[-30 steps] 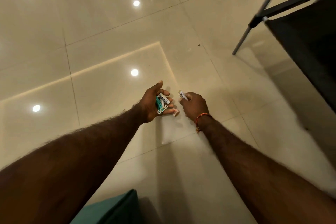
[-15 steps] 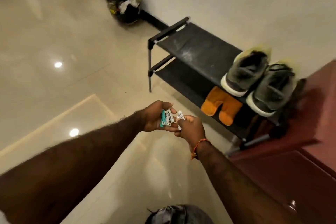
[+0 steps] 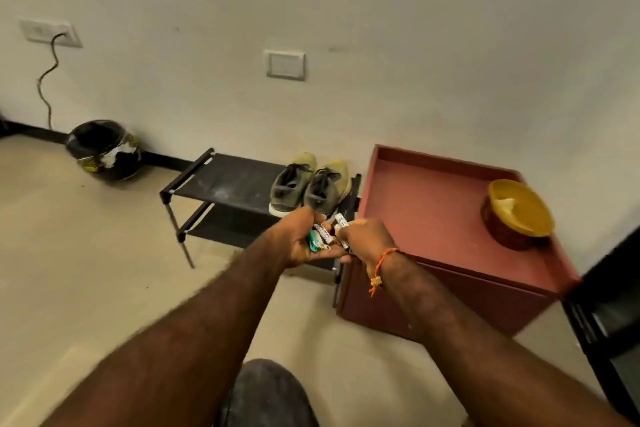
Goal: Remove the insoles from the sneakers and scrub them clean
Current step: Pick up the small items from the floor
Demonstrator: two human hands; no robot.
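A pair of grey-green sneakers (image 3: 309, 185) stands side by side on the top shelf of a black shoe rack (image 3: 221, 180) against the wall. In front of them, my left hand (image 3: 299, 239) is cupped palm up around a bunch of small items (image 3: 320, 237): a teal clip and white tubes. My right hand (image 3: 365, 239) sits just to its right, fingers pinched on one small white tube (image 3: 341, 220). Both hands hover above the floor, a little short of the sneakers. No insoles show.
A red cabinet (image 3: 433, 218) stands right of the rack with a yellow bowl (image 3: 516, 213) on top. A dark helmet (image 3: 104, 149) lies on the floor at the left wall. A black frame (image 3: 613, 315) fills the right edge. A dark rounded object (image 3: 266, 392) lies below.
The view has swung up from the floor to the wall, rack and cabinet. My hands stay together with the small items, now nearer the sneakers.
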